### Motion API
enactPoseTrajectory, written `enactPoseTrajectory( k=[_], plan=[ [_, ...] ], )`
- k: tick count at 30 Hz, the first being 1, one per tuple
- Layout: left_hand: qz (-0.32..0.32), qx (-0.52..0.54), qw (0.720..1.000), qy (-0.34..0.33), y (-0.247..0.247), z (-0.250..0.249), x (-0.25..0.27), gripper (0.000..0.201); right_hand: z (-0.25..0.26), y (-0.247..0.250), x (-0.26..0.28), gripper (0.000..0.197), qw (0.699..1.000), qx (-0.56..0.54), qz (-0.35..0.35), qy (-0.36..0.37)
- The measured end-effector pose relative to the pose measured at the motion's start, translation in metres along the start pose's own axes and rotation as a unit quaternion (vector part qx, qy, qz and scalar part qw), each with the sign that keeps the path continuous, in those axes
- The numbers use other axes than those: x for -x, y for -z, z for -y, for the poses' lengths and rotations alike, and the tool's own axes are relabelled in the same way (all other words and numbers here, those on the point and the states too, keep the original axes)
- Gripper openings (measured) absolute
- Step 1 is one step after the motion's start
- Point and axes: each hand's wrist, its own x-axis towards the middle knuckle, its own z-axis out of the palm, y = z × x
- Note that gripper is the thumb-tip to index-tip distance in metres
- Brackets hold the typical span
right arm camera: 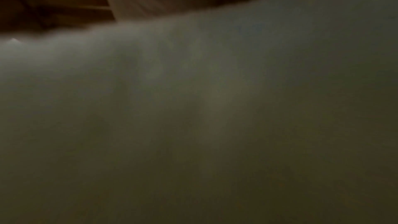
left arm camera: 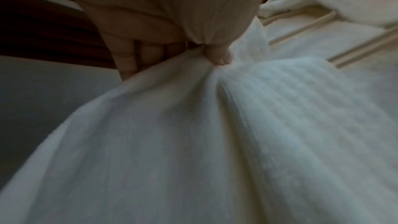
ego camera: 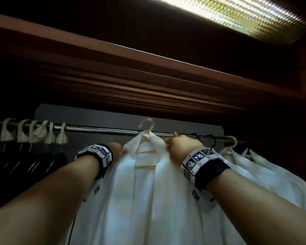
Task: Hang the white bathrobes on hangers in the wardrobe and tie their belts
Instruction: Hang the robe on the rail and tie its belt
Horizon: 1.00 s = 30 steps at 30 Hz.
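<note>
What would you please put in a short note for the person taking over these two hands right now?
Left hand: grips the left collar edge of the bathrobe; the left wrist view shows the fabric pinched.
Right hand: curled on the right collar edge, by the rail.
The bathrobe is draped on a light hanger, whose hook sits at the rail. More white robes hang to the right; spare hangers are at the left.
Done: robe on hanger.
Left: straighten the collar, tie the belt, which is not in view.
</note>
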Motion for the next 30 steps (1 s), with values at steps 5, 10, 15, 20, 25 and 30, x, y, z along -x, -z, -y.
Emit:
enactPoseTrajectory(
  k=[5,10,15,20,25,30],
  plan=[
    [-0.001,0.01,1.0,0.005,-0.028,0.007,-0.046,0.052,0.005,-0.04,-0.037,0.029,0.999,0.02,0.023,-0.016],
    [0.032,-0.036,0.999,-0.022,-0.048,0.012,-0.049,0.05,0.012,-0.079,-0.032,0.029,1.0,0.006,0.02,-0.021],
    [0.037,-0.127,0.99,-0.053,-0.036,0.017,-0.051,0.046,0.004,-0.078,-0.038,0.037,0.998,-0.004,0.066,0.01],
    [-0.099,-0.031,0.979,-0.173,0.059,-0.026,-0.027,0.026,0.01,-0.028,-0.071,0.03,0.995,-0.089,0.033,-0.011],
    [-0.086,-0.052,0.987,-0.126,0.072,-0.019,-0.052,0.045,0.032,-0.005,-0.116,0.051,0.997,-0.069,0.023,-0.026],
    [-0.074,-0.071,0.99,-0.099,0.048,-0.004,-0.068,0.065,0.033,-0.039,-0.133,0.064,0.993,-0.089,0.041,-0.059]
  ],
)
